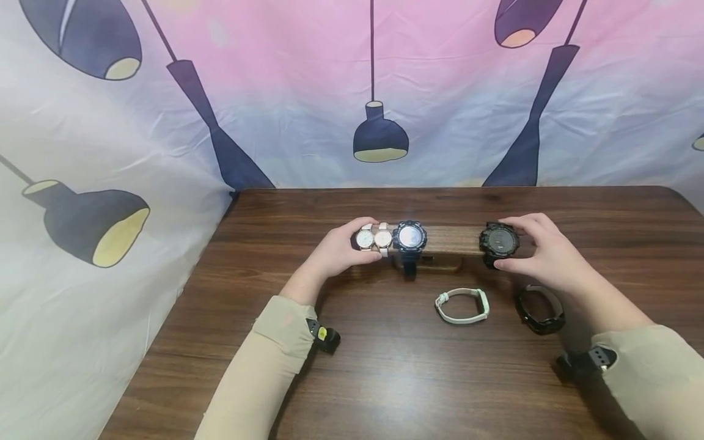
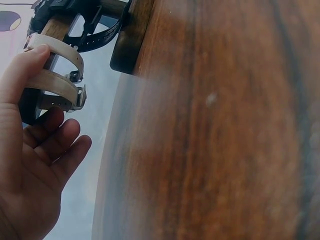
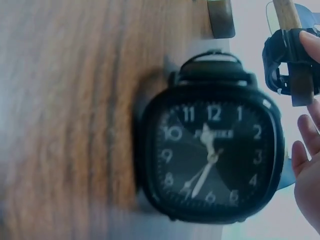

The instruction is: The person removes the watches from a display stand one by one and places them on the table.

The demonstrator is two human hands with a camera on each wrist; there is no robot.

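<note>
A wooden watch stand point(image 1: 453, 239) stands toward the back of the table, watches strapped round its bar. At its left end my left hand point(image 1: 340, 247) holds a white-strapped watch point(image 1: 365, 239), thumb on the pale strap point(image 2: 50, 82) in the left wrist view. Beside it sit a second white-strapped watch point(image 1: 382, 239) and a chunky black watch point(image 1: 410, 236). My right hand point(image 1: 552, 253) pinches a black sports watch point(image 1: 499, 240) round the bar's right end, thumb at its near side and fingers at the far side. A stretch of bare bar separates the two black watches.
In front of the stand lie a white wristband point(image 1: 464, 305) and a black watch point(image 1: 541, 311), whose square dial point(image 3: 227, 175) fills much of the right wrist view. A printed cloth point(image 1: 308, 122) hangs behind the brown table point(image 1: 385, 379).
</note>
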